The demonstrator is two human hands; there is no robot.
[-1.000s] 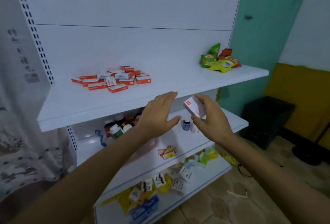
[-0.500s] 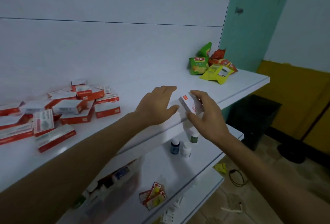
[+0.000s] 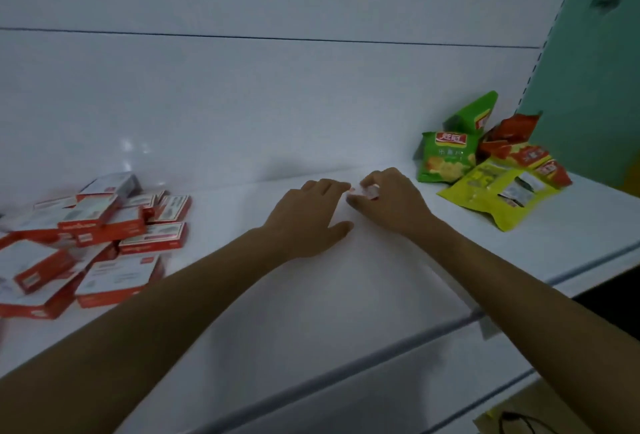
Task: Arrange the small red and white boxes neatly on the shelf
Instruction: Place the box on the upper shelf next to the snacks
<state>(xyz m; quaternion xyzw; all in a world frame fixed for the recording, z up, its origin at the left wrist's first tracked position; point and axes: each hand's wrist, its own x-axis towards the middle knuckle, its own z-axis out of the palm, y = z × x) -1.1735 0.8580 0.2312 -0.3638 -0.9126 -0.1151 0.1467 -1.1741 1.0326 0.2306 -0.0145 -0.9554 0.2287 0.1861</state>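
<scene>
A loose heap of small red and white boxes lies on the white shelf at the left. My right hand grips one small red and white box low over the shelf near the back wall; only a sliver of it shows between the fingers. My left hand lies flat on the shelf beside it, fingers straight, fingertips touching the box's left end.
Several green, yellow and red snack packets are piled at the shelf's right end, just right of my right hand. The white back panel stands close behind the hands. A teal wall is at the far right.
Both hands moved forward from the shelf's front edge to its back, carrying the box down onto the shelf. The camera moved closer.
</scene>
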